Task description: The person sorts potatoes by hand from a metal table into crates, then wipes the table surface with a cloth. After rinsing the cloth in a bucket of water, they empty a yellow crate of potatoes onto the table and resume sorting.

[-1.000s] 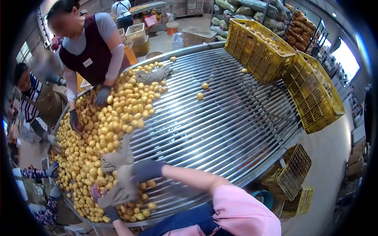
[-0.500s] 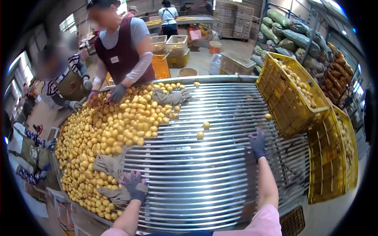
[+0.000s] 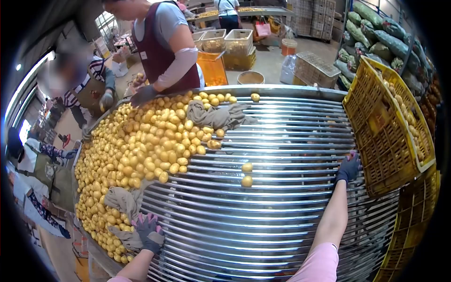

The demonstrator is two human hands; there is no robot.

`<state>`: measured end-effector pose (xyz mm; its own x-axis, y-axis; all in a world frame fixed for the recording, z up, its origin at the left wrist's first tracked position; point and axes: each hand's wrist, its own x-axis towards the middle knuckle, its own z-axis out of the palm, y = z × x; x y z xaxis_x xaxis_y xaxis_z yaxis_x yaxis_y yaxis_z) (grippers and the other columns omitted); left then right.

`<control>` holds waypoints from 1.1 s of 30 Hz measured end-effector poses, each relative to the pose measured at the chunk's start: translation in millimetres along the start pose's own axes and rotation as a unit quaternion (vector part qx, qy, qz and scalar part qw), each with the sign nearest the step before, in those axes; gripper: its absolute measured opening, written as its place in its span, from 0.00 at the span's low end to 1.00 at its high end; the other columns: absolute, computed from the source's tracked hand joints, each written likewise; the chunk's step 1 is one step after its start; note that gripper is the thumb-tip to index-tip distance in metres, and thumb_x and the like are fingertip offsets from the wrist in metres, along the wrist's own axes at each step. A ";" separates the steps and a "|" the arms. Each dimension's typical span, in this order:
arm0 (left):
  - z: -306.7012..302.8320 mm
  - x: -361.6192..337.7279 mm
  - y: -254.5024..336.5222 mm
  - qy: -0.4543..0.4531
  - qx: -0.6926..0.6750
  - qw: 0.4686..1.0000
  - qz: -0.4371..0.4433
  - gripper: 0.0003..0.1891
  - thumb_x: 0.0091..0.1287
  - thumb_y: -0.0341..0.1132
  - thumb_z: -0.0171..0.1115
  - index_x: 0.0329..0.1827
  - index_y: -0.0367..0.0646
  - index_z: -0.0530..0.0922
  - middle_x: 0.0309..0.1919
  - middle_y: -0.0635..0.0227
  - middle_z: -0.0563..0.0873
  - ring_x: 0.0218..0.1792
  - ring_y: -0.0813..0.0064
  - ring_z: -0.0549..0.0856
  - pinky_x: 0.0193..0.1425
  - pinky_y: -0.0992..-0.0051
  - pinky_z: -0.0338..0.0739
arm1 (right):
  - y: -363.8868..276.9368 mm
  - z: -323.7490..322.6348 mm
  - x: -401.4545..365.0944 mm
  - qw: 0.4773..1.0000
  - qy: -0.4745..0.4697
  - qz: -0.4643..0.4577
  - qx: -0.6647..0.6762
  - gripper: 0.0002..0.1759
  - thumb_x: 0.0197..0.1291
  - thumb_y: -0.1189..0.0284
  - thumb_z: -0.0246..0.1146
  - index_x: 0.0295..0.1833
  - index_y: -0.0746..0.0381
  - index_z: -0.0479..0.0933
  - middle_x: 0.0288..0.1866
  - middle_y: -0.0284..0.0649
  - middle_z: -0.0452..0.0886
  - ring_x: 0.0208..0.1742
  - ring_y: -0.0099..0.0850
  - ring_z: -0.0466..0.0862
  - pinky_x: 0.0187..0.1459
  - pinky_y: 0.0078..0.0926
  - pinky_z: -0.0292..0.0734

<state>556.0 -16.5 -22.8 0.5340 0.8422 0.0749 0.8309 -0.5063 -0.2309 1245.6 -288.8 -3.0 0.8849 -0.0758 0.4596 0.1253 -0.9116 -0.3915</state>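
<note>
On roller table [image 3: 282, 225], two stray potatoes [image 3: 246, 181], left hand [image 3: 149, 232] fingers apart, right hand [image 3: 348, 168] fingers gripping one yellow crate [image 3: 385, 141]

Left hand [image 3: 149, 231], right hand [image 3: 348, 168] dark-gloved; pink short sleeves [image 3: 320, 262]

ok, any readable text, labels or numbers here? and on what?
No text is readable.
white tag on the co-worker's maroon vest: too small to read.
yellow crate and stacked sacks: no legible print.
</note>
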 end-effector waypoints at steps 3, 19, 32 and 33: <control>-16.1 2.4 3.8 0.003 -0.045 0.999 -0.009 0.23 0.59 0.42 0.54 0.59 0.49 0.72 0.65 0.65 0.67 0.70 0.50 0.53 0.72 0.39 0.35 | -17.9 16.8 -12.4 0.988 -0.039 -0.087 0.124 0.11 0.51 0.73 0.59 0.42 0.57 0.74 0.42 0.43 0.77 0.46 0.44 0.76 0.49 0.40 0.72; -2.0 2.1 -2.4 -0.006 -0.105 0.994 -0.010 0.22 0.68 0.51 0.41 0.63 0.59 0.70 0.67 0.69 0.67 0.72 0.56 0.52 0.71 0.41 0.31 | -208.9 -137.4 -413.9 0.702 -0.430 -0.293 0.487 0.30 0.62 0.62 0.59 0.67 0.61 0.62 0.56 0.46 0.73 0.47 0.34 0.77 0.56 0.35 0.72; -47.1 -12.7 -17.6 -0.108 -0.033 0.991 0.071 0.26 0.67 0.50 0.47 0.66 0.54 0.67 0.69 0.73 0.65 0.71 0.61 0.57 0.73 0.48 0.43 | 237.5 -548.4 -29.6 0.908 0.186 -0.087 -0.365 0.34 0.53 0.57 0.60 0.62 0.66 0.68 0.63 0.54 0.70 0.67 0.45 0.66 0.68 0.39 0.56; -76.6 -15.0 -11.6 -0.159 -0.053 0.984 0.064 0.24 0.66 0.49 0.48 0.64 0.53 0.69 0.68 0.73 0.66 0.70 0.64 0.59 0.72 0.47 0.45 | 250.3 -558.5 -28.9 0.934 0.092 0.058 -0.342 0.33 0.55 0.56 0.59 0.63 0.65 0.68 0.61 0.54 0.72 0.64 0.46 0.70 0.65 0.39 0.62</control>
<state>550.4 -37.5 53.0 0.5732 0.7773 -0.2593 0.7807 -0.6142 -0.1152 1000.8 -740.4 330.9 0.7752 -0.2003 0.5991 -0.3371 -0.9332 0.1242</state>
